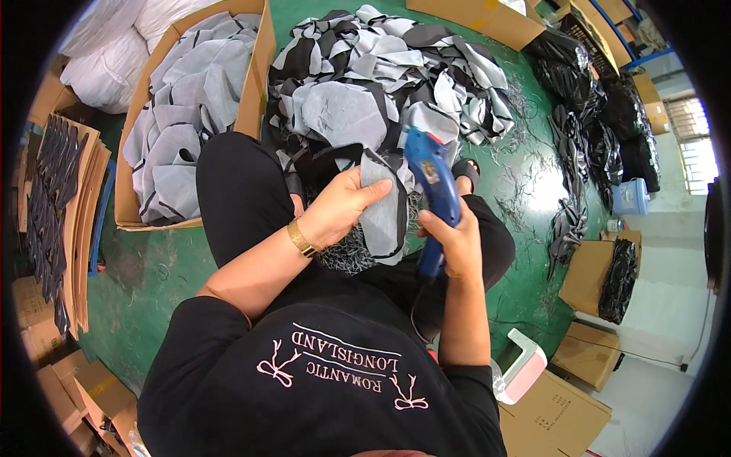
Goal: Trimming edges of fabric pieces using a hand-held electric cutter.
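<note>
My left hand [344, 204] pinches a grey fabric piece with black edging [383, 217] between thumb and fingers, and the piece hangs down between my knees. In my right hand [455, 242] is a blue electric fabric cutter [434, 171], fingers wrapped round its handle, its head pointing away from me. A dark cord runs from its lower end toward my lap. The cutter's head is just right of the fabric's upper end; whether they touch I cannot tell. Beyond my hands lies a large heap of grey and black fabric pieces [339, 110] on the floor.
A cardboard box [255, 91] full of similar pieces stands at the left. Thin dark offcuts [521, 202] litter the green floor, mostly at right. Black plastic bags [586, 99] and a pale blue bucket [630, 197] line the right side. Flat cardboard sheets [85, 221] stand at far left.
</note>
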Action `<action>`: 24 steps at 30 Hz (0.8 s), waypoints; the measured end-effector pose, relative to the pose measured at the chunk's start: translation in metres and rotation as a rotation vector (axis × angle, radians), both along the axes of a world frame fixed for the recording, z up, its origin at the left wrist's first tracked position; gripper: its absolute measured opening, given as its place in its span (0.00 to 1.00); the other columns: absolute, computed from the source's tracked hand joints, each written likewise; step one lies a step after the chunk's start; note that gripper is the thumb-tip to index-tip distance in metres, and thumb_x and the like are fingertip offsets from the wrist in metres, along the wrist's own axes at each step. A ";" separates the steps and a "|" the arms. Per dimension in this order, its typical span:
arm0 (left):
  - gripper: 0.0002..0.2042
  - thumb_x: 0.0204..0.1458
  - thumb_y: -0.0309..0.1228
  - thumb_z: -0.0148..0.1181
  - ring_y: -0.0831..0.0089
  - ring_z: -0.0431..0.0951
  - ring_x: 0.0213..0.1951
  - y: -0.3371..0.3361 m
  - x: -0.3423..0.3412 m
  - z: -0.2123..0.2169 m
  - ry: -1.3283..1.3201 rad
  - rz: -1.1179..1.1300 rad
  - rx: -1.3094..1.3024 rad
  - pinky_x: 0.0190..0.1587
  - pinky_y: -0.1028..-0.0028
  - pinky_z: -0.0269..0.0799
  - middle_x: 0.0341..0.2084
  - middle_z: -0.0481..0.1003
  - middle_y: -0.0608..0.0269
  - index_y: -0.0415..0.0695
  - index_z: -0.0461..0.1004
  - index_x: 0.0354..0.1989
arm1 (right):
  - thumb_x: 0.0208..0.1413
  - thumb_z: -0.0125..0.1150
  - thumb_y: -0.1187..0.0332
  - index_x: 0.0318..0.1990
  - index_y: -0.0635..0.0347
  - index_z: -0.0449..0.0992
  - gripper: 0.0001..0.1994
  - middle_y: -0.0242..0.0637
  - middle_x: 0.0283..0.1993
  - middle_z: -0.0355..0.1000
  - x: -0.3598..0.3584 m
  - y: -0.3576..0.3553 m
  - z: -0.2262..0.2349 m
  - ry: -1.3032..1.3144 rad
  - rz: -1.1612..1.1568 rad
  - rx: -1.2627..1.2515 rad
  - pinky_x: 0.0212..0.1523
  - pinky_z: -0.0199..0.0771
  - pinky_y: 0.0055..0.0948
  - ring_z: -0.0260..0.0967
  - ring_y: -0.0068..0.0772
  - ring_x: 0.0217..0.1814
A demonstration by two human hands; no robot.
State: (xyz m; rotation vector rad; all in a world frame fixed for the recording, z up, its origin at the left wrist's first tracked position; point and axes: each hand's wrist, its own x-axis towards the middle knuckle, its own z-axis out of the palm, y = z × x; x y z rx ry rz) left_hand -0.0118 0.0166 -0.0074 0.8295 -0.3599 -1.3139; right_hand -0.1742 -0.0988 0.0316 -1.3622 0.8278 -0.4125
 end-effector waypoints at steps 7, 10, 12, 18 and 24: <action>0.12 0.59 0.29 0.53 0.75 0.77 0.43 0.004 0.014 -0.005 0.066 0.127 0.014 0.46 0.70 0.75 0.43 0.76 0.64 0.41 0.69 0.50 | 0.41 0.66 0.72 0.42 0.69 0.69 0.19 0.34 0.27 0.68 -0.060 0.013 0.015 0.115 0.089 0.068 0.26 0.70 0.23 0.68 0.25 0.23; 0.13 0.56 0.24 0.56 0.74 0.77 0.43 0.002 0.017 -0.002 -0.041 0.166 -0.014 0.47 0.69 0.75 0.43 0.75 0.62 0.39 0.68 0.49 | 0.42 0.68 0.73 0.46 0.68 0.70 0.21 0.32 0.26 0.69 -0.078 0.021 0.016 0.249 0.196 0.029 0.25 0.69 0.22 0.68 0.20 0.23; 0.14 0.54 0.21 0.57 0.74 0.77 0.43 0.002 0.018 0.000 -0.034 0.163 -0.014 0.47 0.69 0.74 0.43 0.75 0.61 0.38 0.68 0.49 | 0.41 0.67 0.74 0.46 0.68 0.70 0.21 0.32 0.26 0.70 -0.080 0.027 0.017 0.337 0.219 -0.045 0.25 0.69 0.21 0.68 0.20 0.23; 0.15 0.54 0.21 0.57 0.74 0.76 0.44 0.004 0.018 -0.001 -0.059 0.187 -0.033 0.49 0.71 0.72 0.43 0.75 0.61 0.38 0.68 0.50 | 0.41 0.66 0.74 0.44 0.67 0.71 0.20 0.32 0.25 0.70 -0.079 0.030 0.015 0.383 0.197 -0.126 0.25 0.67 0.22 0.66 0.20 0.22; 0.14 0.54 0.21 0.56 0.74 0.76 0.44 0.007 0.014 0.001 -0.133 0.178 -0.040 0.49 0.72 0.72 0.43 0.75 0.61 0.37 0.68 0.50 | 0.39 0.67 0.73 0.41 0.67 0.72 0.19 0.32 0.24 0.69 -0.075 0.030 0.015 0.380 0.192 -0.190 0.25 0.66 0.23 0.66 0.20 0.22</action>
